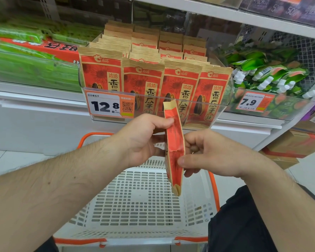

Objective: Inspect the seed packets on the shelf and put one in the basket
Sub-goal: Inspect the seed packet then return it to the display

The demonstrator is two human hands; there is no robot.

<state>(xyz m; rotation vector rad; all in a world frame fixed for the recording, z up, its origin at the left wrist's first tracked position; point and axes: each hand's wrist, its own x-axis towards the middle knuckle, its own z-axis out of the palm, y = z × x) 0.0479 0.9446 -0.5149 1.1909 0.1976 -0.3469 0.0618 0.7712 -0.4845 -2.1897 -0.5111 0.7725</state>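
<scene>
A red and tan seed packet (174,140) is held edge-on above the white basket (135,200). My left hand (144,140) pinches its upper left side with thumb and fingers. My right hand (207,153) pinches its right edge lower down. Rows of the same red seed packets (144,82) stand upright in a clear bin on the shelf just beyond my hands. The basket has orange handles and nothing visible inside.
A price tag reading 12.8 (105,105) hangs on the bin front. Green wrapped goods (25,57) fill the shelf at left, green pouches with white caps (267,75) at right, tagged 7.9 (251,102). Cardboard boxes (298,142) sit on the floor at right.
</scene>
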